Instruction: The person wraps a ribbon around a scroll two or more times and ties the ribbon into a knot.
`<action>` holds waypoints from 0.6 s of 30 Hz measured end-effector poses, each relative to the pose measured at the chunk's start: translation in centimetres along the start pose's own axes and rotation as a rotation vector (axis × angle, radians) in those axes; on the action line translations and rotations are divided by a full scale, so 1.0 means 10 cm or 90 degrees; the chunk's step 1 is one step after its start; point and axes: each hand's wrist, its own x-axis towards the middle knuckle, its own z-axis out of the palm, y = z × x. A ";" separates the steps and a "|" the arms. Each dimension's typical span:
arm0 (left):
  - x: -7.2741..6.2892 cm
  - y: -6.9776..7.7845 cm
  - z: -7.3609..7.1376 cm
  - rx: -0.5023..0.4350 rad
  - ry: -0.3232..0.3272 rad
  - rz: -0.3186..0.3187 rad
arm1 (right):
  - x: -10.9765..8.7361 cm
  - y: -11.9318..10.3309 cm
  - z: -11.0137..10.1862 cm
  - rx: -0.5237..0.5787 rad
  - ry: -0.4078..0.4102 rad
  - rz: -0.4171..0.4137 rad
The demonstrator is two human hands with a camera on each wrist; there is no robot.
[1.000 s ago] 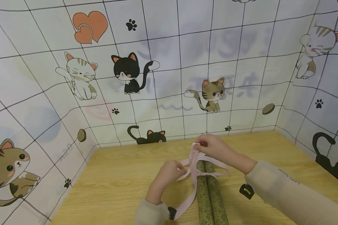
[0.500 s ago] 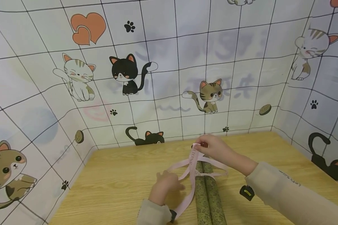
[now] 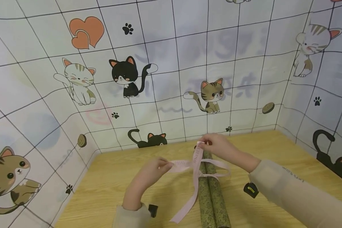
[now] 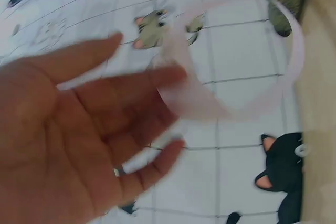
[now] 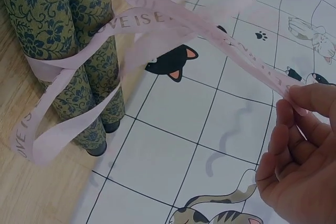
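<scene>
Two long olive rolls [image 3: 208,199] with a dark blue flower pattern lie side by side on the table, their dark ends [image 5: 97,148] showing in the right wrist view. A pale pink ribbon [image 3: 188,207] printed with lettering passes round them, with loose loops and a tail. My right hand [image 3: 218,147] pinches one ribbon length between thumb and fingertips [image 5: 291,106], drawn upward from the rolls. Left of the rolls, my left hand [image 3: 146,177] has its fingertips at a ribbon loop [image 4: 184,87]; the left wrist view is blurred, with the thumb apart from the other fingers.
The light wooden table [image 3: 111,186] meets a white wall covering [image 3: 171,126] with black grid lines and cartoon cats at the back and sides. Black devices [image 3: 250,190] sit at both wrists, below beige sleeves [image 3: 290,193].
My left hand dropped away from the ribbon, then moved up and left, and a ribbon loop now stretches out to its fingertips. My right hand keeps its pinch in nearly the same place.
</scene>
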 end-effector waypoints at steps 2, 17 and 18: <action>-0.08 0.03 -0.11 -0.032 -0.015 0.046 | 0.01 0.01 -0.01 -0.003 -0.004 0.007; -0.11 0.93 0.37 0.109 -0.218 0.478 | -0.06 -0.03 -0.02 0.013 -0.059 0.008; -0.09 1.00 0.45 0.125 -0.209 0.497 | -0.07 -0.03 -0.02 0.014 -0.065 0.003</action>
